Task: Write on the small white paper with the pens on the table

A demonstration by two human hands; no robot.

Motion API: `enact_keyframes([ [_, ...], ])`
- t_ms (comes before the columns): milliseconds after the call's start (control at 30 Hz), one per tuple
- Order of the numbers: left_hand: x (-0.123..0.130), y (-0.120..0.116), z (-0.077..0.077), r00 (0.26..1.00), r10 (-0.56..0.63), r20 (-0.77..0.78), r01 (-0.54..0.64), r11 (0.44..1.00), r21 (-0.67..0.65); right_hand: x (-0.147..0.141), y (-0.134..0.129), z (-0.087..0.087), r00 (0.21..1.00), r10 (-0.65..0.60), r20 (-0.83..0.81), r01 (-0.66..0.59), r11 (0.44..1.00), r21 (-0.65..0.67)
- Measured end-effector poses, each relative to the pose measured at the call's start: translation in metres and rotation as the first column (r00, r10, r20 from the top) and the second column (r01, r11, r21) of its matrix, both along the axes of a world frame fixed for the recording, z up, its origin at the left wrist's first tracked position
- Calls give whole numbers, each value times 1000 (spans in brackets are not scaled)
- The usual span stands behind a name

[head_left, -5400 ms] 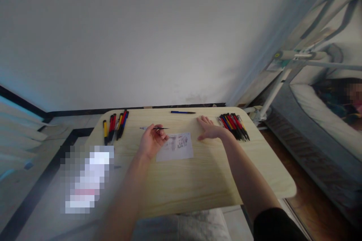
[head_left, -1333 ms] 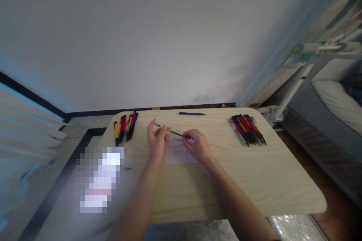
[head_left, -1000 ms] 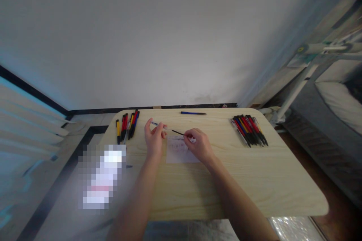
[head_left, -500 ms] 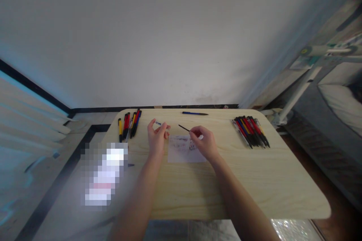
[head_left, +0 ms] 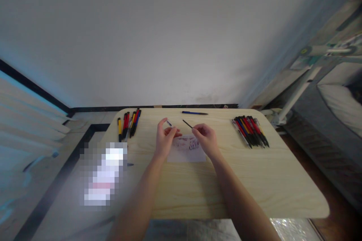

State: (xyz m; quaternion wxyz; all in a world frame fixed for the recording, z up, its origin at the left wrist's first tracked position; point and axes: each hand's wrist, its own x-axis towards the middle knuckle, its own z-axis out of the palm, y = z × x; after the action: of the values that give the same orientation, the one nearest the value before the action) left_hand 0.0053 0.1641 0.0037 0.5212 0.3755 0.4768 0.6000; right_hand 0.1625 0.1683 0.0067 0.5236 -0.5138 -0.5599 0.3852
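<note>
My left hand [head_left: 164, 139] is closed around a small, short piece with clear and dark parts [head_left: 169, 123], perhaps part of a pen; its lower end is hidden by the fingers. Between thumb and fingers of my right hand [head_left: 206, 138] is a thin dark stick that looks like a pen refill [head_left: 187, 123], tilted with its free end up and left. The two held pieces are close together but apart. Below both hands lies a white sheet of paper [head_left: 185, 156] with dark scribbles on its upper half.
A blue and black pen [head_left: 195, 113] lies along the back of the wooden table [head_left: 254, 180]. Several coloured pens [head_left: 250, 131] lie bunched at the right. Another group of pens [head_left: 130, 123] is at the left. Behind the table stands a wall [head_left: 169, 45].
My left hand has moved right with its small piece, closer to my right hand. The refill in my right hand has shifted slightly right and up.
</note>
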Motion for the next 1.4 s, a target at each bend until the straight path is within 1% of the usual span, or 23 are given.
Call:
enact_keyframes([
  [133, -2, 0, 0, 996, 17, 89, -15, 1000, -21, 1, 1, 1, 997, -7, -80, 5, 1000, -23],
  [267, -5, 2, -3, 985, 34, 170, -27, 999, -44, 1, 2, 0, 995, -10, -104, 5, 999, -46],
  [433, -5, 3, -6, 978, 41, 206, -35, 999, -33, 2, 3, -1, 992, -4, -129, -3, 998, -58],
  [533, -4, 3, -4, 988, 42, 151, -39, 999, -21, 2, 3, -2, 991, -3, -132, -6, 998, -62],
  [700, 2, 0, -1, 998, 31, -61, -28, 998, 54, 1, 3, -2, 991, -13, -135, 4, 998, -66],
  [767, 3, -1, -2, 994, 23, -103, -15, 997, 77, 1, 2, -1, 990, -13, -143, 4, 998, -63],
  [833, 3, -1, -3, 993, 23, -112, -14, 996, 83, 1, 2, -2, 988, -11, -151, 2, 998, -61],
  [1033, -3, 3, -6, 1000, 19, 8, -20, 999, 27, 1, 3, -3, 986, -17, -166, 5, 997, -71],
  [1233, -6, 3, -4, 992, 16, 126, -15, 1000, -6, 1, 3, 0, 986, -22, -163, 9, 997, -78],
  [1300, -7, 2, -4, 990, 11, 137, -11, 1000, -1, 2, 3, -1, 987, -23, -158, 10, 997, -82],
  [1400, -7, 2, -4, 993, 5, 115, -6, 1000, 10, 3, 4, -3, 988, -28, -150, 17, 997, -75],
])
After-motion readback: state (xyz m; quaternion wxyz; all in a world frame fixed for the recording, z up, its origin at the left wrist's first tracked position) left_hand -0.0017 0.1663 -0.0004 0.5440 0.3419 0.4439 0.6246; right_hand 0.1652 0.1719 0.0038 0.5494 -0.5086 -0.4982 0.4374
